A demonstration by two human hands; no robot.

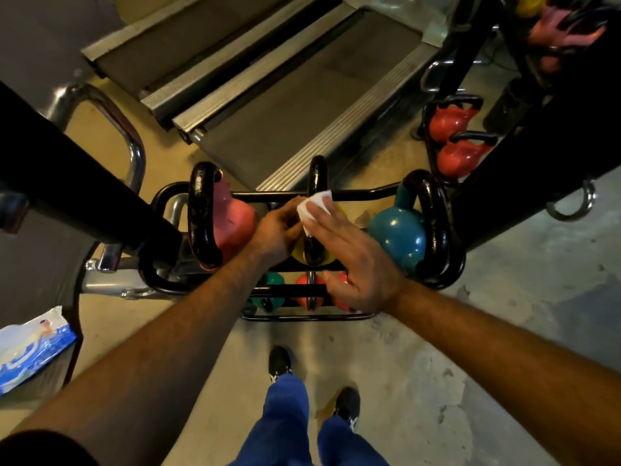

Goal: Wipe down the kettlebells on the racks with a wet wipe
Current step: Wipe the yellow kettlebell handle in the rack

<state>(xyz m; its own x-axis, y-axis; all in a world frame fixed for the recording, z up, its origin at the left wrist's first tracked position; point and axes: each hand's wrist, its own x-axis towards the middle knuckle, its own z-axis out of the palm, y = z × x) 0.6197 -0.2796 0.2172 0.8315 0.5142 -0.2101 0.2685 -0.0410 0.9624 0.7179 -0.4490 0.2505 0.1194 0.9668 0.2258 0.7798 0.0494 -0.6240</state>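
A black tube rack (pixel 356 194) holds three kettlebells on its top tier: a pink kettlebell (pixel 232 218) at left, a yellow kettlebell (pixel 314 255) in the middle, a blue kettlebell (pixel 398 235) at right. A white wet wipe (pixel 314 206) lies over the yellow one by its black handle. My right hand (pixel 356 255) presses flat on the wipe with straight fingers. My left hand (pixel 277 227) pinches the wipe's left edge. Most of the yellow kettlebell is hidden under both hands.
Small green and red kettlebells (pixel 307 289) sit on the lower tier. Two red kettlebells (pixel 460 153) hang on a rack at back right. A wet wipe pack (pixel 32 351) lies at left. Treadmill decks (pixel 268 95) stand behind the rack; a black bar (pixel 84 193) crosses at left.
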